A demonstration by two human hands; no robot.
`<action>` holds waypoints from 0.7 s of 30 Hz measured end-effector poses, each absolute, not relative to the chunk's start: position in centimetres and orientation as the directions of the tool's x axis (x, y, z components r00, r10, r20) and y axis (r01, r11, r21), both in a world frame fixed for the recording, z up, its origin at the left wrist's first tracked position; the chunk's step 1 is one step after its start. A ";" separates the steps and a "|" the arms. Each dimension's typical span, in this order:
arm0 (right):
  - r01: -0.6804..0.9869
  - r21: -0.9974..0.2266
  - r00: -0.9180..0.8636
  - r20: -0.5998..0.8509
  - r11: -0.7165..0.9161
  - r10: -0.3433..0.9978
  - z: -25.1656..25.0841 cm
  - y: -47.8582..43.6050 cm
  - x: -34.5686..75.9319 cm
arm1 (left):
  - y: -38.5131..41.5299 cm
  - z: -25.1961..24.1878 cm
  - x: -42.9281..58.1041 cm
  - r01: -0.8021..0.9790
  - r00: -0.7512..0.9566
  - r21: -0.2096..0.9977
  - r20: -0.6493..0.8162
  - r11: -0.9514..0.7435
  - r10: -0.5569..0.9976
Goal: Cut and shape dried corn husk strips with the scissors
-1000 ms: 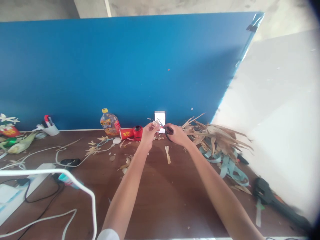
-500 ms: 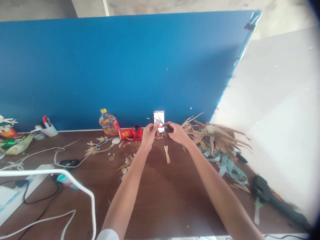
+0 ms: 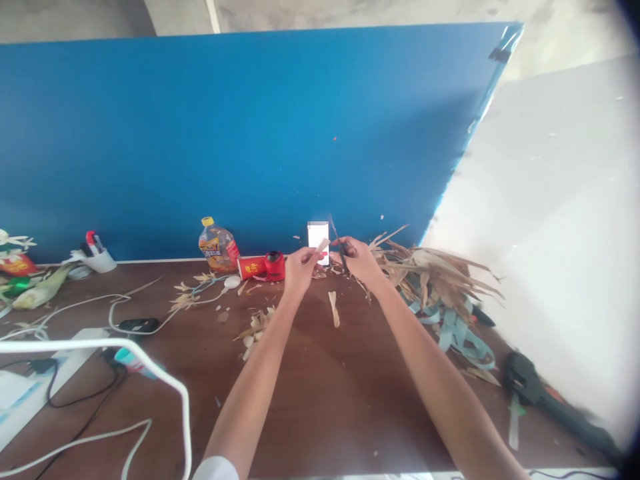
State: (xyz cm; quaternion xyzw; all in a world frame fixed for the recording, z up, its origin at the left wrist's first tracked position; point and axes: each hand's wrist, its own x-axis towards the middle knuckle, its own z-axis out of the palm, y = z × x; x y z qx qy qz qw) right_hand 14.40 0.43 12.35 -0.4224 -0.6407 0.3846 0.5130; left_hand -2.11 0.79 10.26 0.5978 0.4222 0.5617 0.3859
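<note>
My left hand [image 3: 300,270] is closed on a small pale strip of dried corn husk [image 3: 323,245], pinched at the fingertips. My right hand [image 3: 363,261] grips black-handled scissors [image 3: 342,248], their blades pointing up and slightly left, apart from the husk strip. Behind both hands a phone with a bright white screen [image 3: 318,232] leans against the blue panel. On the brown table below the hands lies another loose husk piece [image 3: 334,309]. A pile of cut husk pieces [image 3: 256,328] sits beside my left forearm.
Dried husks [image 3: 433,270] are heaped at the right, above a light blue ribbon [image 3: 463,340]. A black glue gun [image 3: 545,393] lies at the right edge. A bottle [image 3: 217,245] and red containers [image 3: 260,267] stand at the back left. White cables [image 3: 187,407] cross the left side.
The scissors have swung from pointing up-left to nearly upright and moved right, away from the husk strip. My left hand has tilted the strip, so more of it shows.
</note>
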 end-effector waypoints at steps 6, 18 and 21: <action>0.074 -0.963 0.018 0.261 0.259 0.965 12.3 0.3 14.4 | 0.2 10.3 -1.9 0.332 0.034 0.761 0.581 -0.557 0.813; 0.291 -0.862 -0.030 0.426 0.416 0.904 11.9 1.2 15.7 | 0.6 10.3 -1.5 0.141 0.217 0.909 0.358 -0.392 0.908; 0.347 -0.806 -0.110 0.472 0.479 0.874 12.0 1.1 15.7 | 0.6 10.2 -1.7 0.176 0.253 0.887 0.378 -0.426 0.891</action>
